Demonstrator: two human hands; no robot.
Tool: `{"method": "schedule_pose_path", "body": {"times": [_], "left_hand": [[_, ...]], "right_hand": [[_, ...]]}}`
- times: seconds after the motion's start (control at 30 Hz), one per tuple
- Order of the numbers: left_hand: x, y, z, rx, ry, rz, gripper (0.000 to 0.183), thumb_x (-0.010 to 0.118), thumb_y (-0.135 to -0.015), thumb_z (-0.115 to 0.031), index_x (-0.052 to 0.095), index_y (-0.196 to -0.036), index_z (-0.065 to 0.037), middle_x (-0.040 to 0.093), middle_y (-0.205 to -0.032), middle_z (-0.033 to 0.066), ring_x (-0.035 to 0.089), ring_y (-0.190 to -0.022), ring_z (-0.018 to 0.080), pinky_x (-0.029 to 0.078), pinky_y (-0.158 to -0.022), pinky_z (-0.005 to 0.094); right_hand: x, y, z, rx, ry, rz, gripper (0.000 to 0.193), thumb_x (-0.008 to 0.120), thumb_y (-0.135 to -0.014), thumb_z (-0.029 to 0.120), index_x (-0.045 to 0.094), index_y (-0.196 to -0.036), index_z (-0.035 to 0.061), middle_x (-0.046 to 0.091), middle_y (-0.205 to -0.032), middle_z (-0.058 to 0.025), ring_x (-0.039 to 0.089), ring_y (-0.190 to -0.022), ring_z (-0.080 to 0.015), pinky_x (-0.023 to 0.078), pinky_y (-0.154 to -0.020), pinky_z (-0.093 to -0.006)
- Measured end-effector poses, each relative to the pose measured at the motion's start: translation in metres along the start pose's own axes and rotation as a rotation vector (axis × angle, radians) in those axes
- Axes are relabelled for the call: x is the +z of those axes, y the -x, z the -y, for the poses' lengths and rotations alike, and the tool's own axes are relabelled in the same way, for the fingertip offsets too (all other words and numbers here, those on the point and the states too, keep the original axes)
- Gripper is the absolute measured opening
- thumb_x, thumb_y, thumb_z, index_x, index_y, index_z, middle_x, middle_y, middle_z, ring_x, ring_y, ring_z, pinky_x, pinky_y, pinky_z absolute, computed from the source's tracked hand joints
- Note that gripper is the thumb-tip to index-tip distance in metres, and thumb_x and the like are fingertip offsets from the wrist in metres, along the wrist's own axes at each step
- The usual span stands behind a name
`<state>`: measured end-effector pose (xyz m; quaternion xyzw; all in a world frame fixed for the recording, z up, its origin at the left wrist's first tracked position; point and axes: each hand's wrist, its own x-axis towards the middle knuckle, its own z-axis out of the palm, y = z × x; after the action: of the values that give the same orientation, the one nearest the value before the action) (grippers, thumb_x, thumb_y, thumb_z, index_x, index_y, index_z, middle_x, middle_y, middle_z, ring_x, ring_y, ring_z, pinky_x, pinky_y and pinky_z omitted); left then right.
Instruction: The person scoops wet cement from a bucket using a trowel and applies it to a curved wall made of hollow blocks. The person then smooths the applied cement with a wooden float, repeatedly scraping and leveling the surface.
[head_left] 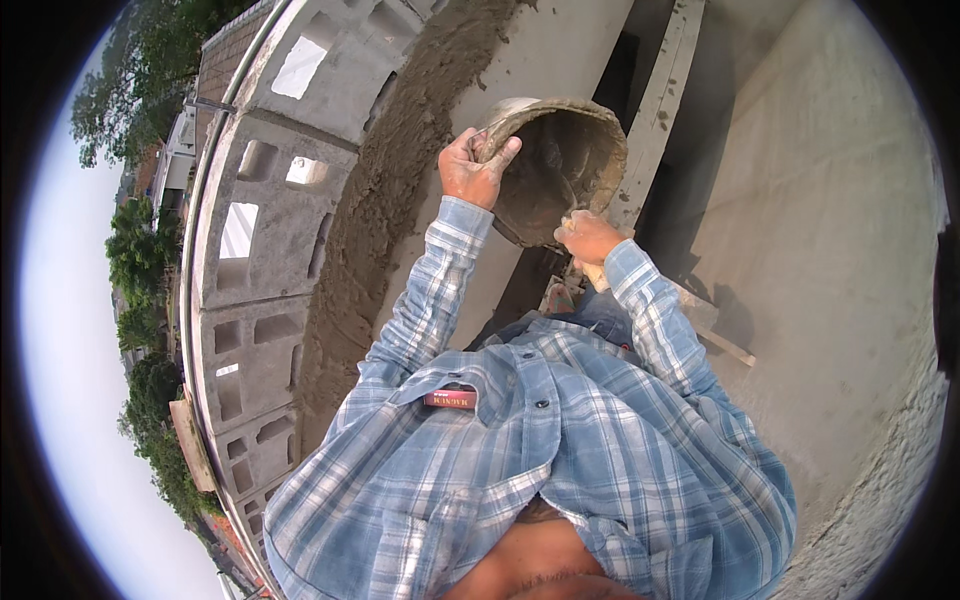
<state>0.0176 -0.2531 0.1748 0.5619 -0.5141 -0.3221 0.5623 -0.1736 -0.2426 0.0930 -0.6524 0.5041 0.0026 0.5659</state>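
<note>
A: Status on hands?

B: Left hand [473,170] is clamped on the rim of the mortar bucket [560,165], fingers curled over the near-left edge, thumb outside. Bucket is tipped, mouth facing the cam, inside caked w/ grey mortar.

A: Right?

B: Right hand [590,238] sits at the bucket's lower edge, fist closed round a pale wooden handle [597,276]. Handle end pokes out below the fist. Can't tell what tool it is, the working end is hidden by hand + bucket.

A: Where's the bucket rel. to the wall?

B: Held up in front of the chest, just right of the wet mortar bed [375,200] that runs along the top of the wall. Whether it touches the mortar, can't tell. Bucket is partly over the dark gap beside the wall.

A: Wall type?

B: Hollow concrete blocks [262,215], grey, cells open, seen from above on the left. Curved w/ the lens.

A: Else?

B: Pale timber plank [660,100] runs behind the bucket on the right. Smooth concrete slab [820,200] farther right. Blue plaid shirt [540,450] fills the lower frame, sleeves down to both wrists. Trees [140,250] far left below.
</note>
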Motion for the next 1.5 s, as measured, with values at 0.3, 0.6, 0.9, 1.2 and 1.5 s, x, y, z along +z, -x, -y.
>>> {"method": "schedule_pose_path", "body": {"times": [0.3, 0.6, 0.9, 1.2, 1.5], "left_hand": [[0.012, -0.022, 0.014, -0.104, 0.012, -0.07, 0.034, 0.085, -0.08, -0.019, 0.054, -0.074, -0.01, 0.045, -0.069, -0.0097, 0.037, -0.062, 0.0044, 0.033, -0.059, 0.0201], [-0.002, -0.043, 0.095, -0.57, 0.231, -0.536, 0.053, 0.085, -0.08, -0.031, 0.051, -0.112, -0.005, 0.057, -0.105, 0.0096, 0.054, -0.093, 0.0185, 0.046, -0.088, 0.0319], [-0.054, 0.029, 0.1, -0.74, 0.421, -0.499, 0.073, 0.069, -0.093, -0.03, 0.032, -0.142, 0.008, 0.048, -0.139, 0.0227, 0.056, -0.12, 0.0347, 0.052, -0.1, 0.0484], [-0.06, 0.091, 0.059, -0.784, 0.278, -0.654, 0.055, 0.068, -0.094, -0.026, 0.045, -0.131, 0.006, 0.057, -0.129, 0.0196, 0.061, -0.111, 0.0324, 0.054, -0.096, 0.0472], [-0.07, 0.143, 0.048, -0.905, 0.238, -0.84, 0.044, 0.065, -0.096, -0.026, 0.052, -0.125, 0.005, 0.06, -0.124, 0.0188, 0.061, -0.112, 0.0328, 0.055, -0.094, 0.0476]], "right_hand": [[-0.016, -0.004, -0.014, -0.113, -1.286, 0.553, 0.027, 0.055, -0.098, 0.023, 0.053, -0.113, 0.0, 0.051, -0.073, -0.0016, 0.049, -0.05, -0.0085, 0.042, -0.04, -0.0251], [-0.083, 0.008, -0.013, -0.278, -1.516, 0.455, 0.028, 0.045, -0.099, 0.021, 0.05, -0.118, 0.001, 0.05, -0.075, -0.001, 0.048, -0.047, -0.0085, 0.045, -0.04, -0.025], [-0.217, 0.012, 0.07, -0.832, -1.361, -0.55, 0.036, 0.059, -0.088, 0.014, 0.05, -0.12, -0.0001, 0.055, -0.08, -0.0042, 0.057, -0.055, -0.0119, 0.051, -0.049, -0.0282], [-0.236, -0.224, 0.146, -0.319, -0.977, -1.322, 0.036, 0.056, -0.092, 0.013, 0.043, -0.122, -0.0011, 0.061, -0.095, -0.0222, 0.067, -0.075, -0.0335, 0.057, -0.073, -0.0436], [-0.182, -0.224, 0.146, -0.383, -1.479, -0.333, 0.034, 0.062, -0.09, 0.024, 0.048, -0.114, 0.004, 0.054, -0.082, -0.0088, 0.059, -0.057, -0.0194, 0.054, -0.049, -0.0363]]}}
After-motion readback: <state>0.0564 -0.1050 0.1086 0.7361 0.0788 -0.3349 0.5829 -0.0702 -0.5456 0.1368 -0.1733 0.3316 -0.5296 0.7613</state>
